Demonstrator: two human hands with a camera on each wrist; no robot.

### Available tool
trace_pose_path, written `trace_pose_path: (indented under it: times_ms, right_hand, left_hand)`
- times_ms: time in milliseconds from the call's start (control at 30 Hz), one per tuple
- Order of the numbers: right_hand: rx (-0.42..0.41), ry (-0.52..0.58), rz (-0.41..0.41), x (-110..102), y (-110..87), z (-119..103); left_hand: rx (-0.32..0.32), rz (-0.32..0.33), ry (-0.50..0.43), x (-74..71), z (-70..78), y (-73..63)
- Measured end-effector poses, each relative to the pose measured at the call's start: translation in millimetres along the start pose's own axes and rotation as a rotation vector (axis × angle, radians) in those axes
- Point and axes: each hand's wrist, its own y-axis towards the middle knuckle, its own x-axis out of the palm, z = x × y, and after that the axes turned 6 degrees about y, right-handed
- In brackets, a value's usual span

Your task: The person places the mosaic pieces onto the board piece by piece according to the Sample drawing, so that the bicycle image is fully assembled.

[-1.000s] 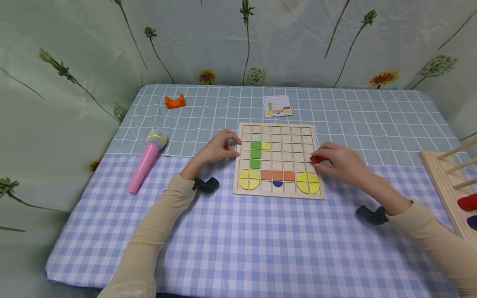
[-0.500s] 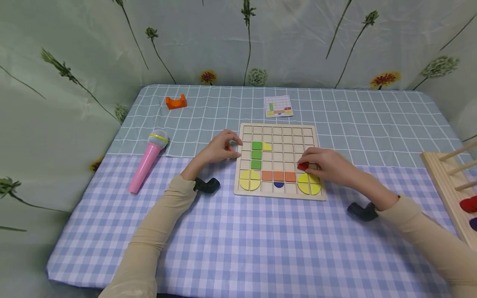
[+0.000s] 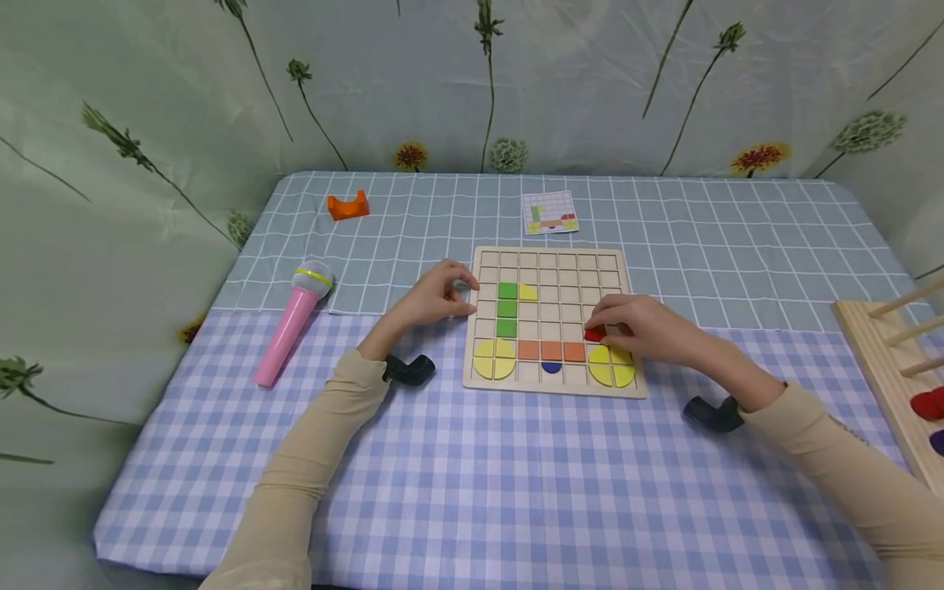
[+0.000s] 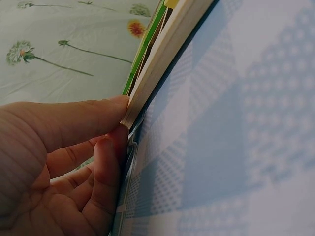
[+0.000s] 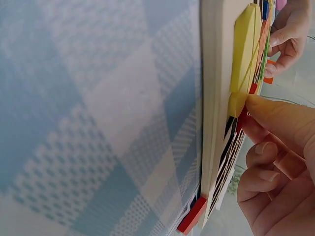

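Note:
A square wooden grid board (image 3: pixel 549 391) lies on the tablecloth, holding green squares (image 3: pixel 506 309), orange squares (image 3: pixel 551 351), yellow quarter-circle tiles (image 3: pixel 494 359) and a blue tile (image 3: pixel 551 367). My left hand (image 3: pixel 437 293) rests its thumb and fingertips against the board's left edge. Over the right side, my right hand (image 3: pixel 649 328) pinches a small red tile (image 3: pixel 593 334) just above the right yellow circle. Fingers partly cover that tile, so its full shape is hidden. The right wrist view shows another red piece (image 5: pixel 192 215) against the board's edge.
A printed pattern card (image 3: pixel 550 213) lies behind the board. To the left are a pink toy microphone (image 3: pixel 292 322) and an orange curved block (image 3: pixel 348 206). A wooden rack with pegs (image 3: pixel 881 369) stands at the right, bearing red and blue pieces (image 3: pixel 928 403).
My right hand has moved left from the board's right edge with the red tile, to a spot above the right yellow circle. My left hand has stayed at the left edge.

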Motion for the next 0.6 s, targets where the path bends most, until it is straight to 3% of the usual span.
trace_pose_path:
  times_ms: [600]
  right_hand:
    - [0.001,0.031,0.029,4.3,-3.6,3.7]
  left_hand:
    - [-0.001,-0.002,-0.007,0.1,-0.1,-0.2]
